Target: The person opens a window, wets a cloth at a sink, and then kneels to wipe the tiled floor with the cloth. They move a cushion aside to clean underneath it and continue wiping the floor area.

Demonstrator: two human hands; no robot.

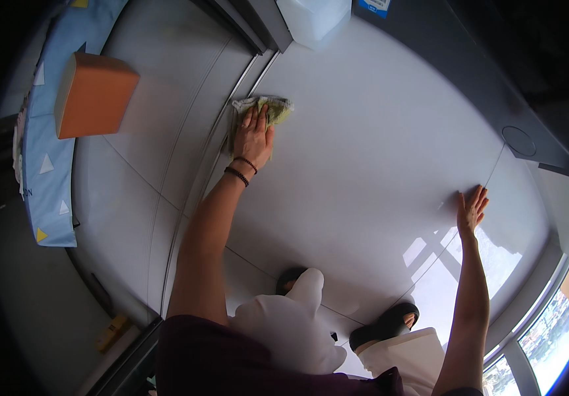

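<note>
My left hand [253, 138], with dark beaded bracelets at its wrist, lies flat on a folded yellow-green and grey cloth [278, 110]. The cloth rests on the glossy light floor tiles [353, 148] over the end of the metal sliding-door track [237, 86]. My right hand [472, 210] is far to the right, its fingers spread and its palm down on the tiled floor, near a tile joint. Nothing is held in it. Part of the cloth is hidden beneath my left hand.
An orange block-shaped stool [97, 96] stands at the left beside a light blue patterned fabric [49, 163]. A translucent white container [316, 22] stands at the top, near dark furniture [462, 64]. Black slippers [386, 324] are on my feet below. Windows [551, 341] lie at the lower right.
</note>
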